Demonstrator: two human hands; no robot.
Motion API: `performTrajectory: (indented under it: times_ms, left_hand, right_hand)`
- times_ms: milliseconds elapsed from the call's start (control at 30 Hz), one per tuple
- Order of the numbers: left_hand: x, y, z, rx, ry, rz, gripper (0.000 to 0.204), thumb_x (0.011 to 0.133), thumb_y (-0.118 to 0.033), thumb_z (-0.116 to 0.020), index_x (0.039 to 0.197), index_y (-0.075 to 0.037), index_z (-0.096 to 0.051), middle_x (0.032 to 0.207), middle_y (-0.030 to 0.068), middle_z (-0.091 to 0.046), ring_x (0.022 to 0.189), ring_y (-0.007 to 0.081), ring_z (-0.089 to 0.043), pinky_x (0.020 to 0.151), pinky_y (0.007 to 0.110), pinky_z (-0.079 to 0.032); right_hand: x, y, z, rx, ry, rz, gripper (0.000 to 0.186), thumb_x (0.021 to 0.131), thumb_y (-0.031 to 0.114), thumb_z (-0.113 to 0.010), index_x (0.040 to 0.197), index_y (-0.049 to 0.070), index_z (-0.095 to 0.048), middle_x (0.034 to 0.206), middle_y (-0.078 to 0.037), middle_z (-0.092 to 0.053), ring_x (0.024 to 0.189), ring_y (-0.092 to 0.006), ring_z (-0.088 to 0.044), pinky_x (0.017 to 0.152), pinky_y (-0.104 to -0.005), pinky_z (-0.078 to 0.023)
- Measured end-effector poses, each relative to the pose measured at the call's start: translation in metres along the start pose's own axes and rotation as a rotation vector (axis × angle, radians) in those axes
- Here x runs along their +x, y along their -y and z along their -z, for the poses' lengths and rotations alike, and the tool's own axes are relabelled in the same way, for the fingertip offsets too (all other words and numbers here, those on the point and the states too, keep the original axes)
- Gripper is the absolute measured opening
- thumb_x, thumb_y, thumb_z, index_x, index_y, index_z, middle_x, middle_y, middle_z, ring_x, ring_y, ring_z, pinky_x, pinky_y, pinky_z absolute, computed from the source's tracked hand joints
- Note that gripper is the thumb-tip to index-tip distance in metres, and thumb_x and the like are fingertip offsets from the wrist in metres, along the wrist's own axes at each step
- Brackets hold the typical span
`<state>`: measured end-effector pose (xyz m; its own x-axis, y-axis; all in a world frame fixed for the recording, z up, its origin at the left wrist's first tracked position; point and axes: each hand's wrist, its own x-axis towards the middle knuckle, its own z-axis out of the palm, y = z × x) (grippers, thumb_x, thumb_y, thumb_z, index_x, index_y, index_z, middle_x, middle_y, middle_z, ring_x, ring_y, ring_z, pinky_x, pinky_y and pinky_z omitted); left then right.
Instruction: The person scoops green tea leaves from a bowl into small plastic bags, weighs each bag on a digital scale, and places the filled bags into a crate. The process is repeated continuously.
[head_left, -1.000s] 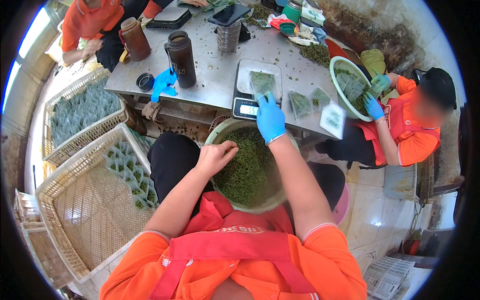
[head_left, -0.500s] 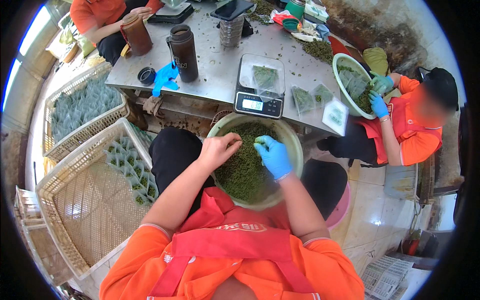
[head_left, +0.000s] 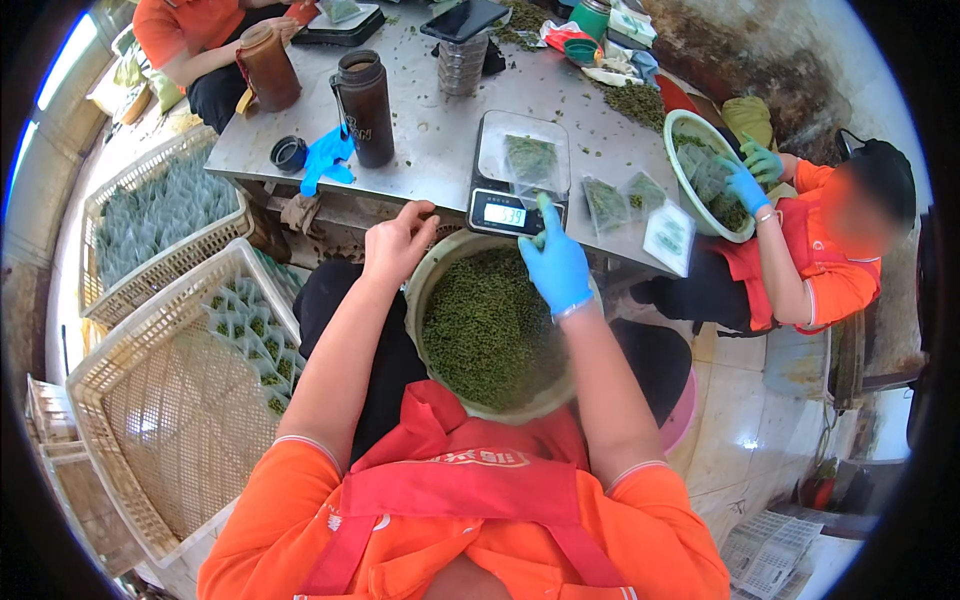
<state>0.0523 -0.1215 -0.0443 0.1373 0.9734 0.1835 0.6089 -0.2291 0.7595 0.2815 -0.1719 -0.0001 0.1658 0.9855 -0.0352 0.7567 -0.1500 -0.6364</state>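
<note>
Head view: clear plastic pouch point(head_left: 530, 158) flat on the tray of a digital scale point(head_left: 488, 160), green filling gathered toward the far end. Long axis running roughly away from the wearer, near end slanting slightly right; unfilled end, apparently the mouth, pointing back toward the wearer, probably to keep the opening within easy reach. Display likewise turned to the wearer, presumably for reading without leaning.

Blue-gloved right hand point(head_left: 558, 268) at the scale's near edge, one finger stretched forward to the pouch's near end, greenish at the tip, others curled in; contact with the plastic, or any scrap pinched, impossible to tell.

Bare left hand point(head_left: 398, 243) above the left rim of a pale basin point(head_left: 545, 392), fingers bent and close together; cannot tell of anything pinched. Basin between the knees, just below the table edge, likely for keeping the green berry-like heap point(head_left: 480, 320) handy to both hands.

Just right of the scale, more filled pouches point(head_left: 604, 203) on the steel table point(head_left: 425, 165). Low at left, a plastic crate point(head_left: 160, 440), upright pouches point(head_left: 262, 340) packed along its right side, likely propping one another.
</note>
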Motion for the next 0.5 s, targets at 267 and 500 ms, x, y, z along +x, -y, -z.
performTrajectory:
  times_ms: [267, 500]
  left_hand:
    - [0.002, -0.004, 0.002, 0.016, 0.012, 0.016, 0.024, 0.085, -0.028, -0.059, 0.104, -0.012, -0.06, 0.075, 0.0064, -0.068, 0.068, 0.0239, -0.066, 0.061, 0.034, -0.05]
    - [0.003, 0.002, -0.005, 0.043, -0.015, -0.069, 0.023, 0.086, -0.026, -0.059, 0.104, -0.011, -0.059, 0.069, 0.004, -0.067, 0.06, 0.017, -0.065, 0.057, 0.029, -0.048]
  right_hand:
    - [0.058, -0.007, -0.012, -0.235, -0.119, 0.094, 0.052, 0.077, 0.026, -0.064, 0.124, 0.011, -0.046, 0.077, -0.018, -0.064, 0.074, -0.0395, -0.061, 0.066, -0.0484, -0.047]
    - [-0.012, -0.018, -0.02, 0.505, -0.108, -0.021, 0.016, 0.086, 0.022, -0.059, 0.085, 0.006, -0.059, 0.062, -0.009, -0.058, 0.045, -0.018, -0.055, 0.046, -0.0296, -0.044]
